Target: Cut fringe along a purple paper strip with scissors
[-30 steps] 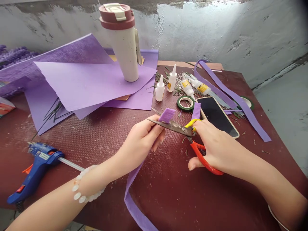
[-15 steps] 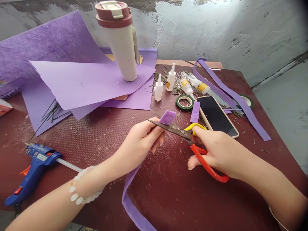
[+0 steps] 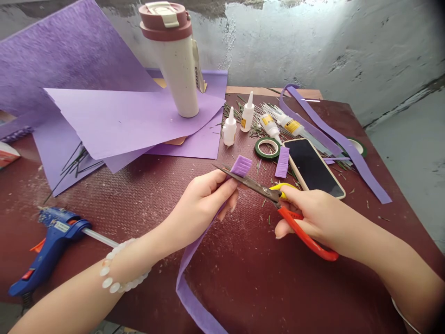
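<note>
Head view: the purple strip (image 3: 194,257) is pinched in the left hand (image 3: 205,206).

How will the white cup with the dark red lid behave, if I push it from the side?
The white cup is tall and narrows toward its base, so a push near the lid may tip it. It stands on a purple sheet, which might slide along. Its weight is hard to judge, because the contents are hidden.

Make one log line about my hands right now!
Left hand: pinching long purple strip | Right hand: gripping dark-bladed metal scissors, red and yellow handles | Blades: at strip's slitted end
</note>
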Available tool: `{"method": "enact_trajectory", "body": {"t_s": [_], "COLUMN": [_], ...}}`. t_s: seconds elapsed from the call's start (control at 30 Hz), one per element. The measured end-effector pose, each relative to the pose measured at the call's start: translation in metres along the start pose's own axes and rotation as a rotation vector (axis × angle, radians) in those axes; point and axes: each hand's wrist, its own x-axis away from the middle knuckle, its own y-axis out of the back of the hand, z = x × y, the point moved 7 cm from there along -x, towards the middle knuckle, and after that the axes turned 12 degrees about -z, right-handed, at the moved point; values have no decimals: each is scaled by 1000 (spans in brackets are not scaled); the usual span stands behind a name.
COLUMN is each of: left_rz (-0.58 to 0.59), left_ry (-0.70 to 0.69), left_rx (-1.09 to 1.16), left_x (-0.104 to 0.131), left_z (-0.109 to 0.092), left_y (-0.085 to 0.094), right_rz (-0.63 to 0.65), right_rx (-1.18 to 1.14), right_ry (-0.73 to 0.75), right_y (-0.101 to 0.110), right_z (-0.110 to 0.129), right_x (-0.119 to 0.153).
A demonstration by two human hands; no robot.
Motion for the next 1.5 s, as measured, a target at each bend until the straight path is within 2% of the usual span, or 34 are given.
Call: {"method": "enact_trajectory", "body": {"t_s": [0.1,0.27,0.43,0.63,0.87,1.5], "left_rz": [59,104,90,135,125,106], "left_ry": [40,59,67,107,106,88], "left_rx": [142,229,206,170,198,234], "left_x": [2,3,3,4,2,2], "left_z": [1,0,0,3,3,-1], "left_y": [-2,-3,-3,-6,-4,-2], "right_rz": [152,275,296,287,292,332], "right_rx": [-176,-424,-403,-381,-548,-593], "right_ry": [-61,-15,18,41,-108,-143], "right_y": [-6,-16,-19,-20,-30,-32], "right_z": [2,-10,-21,-17,-27,-20], "right_x": [4,8,6,7,6,5]}}
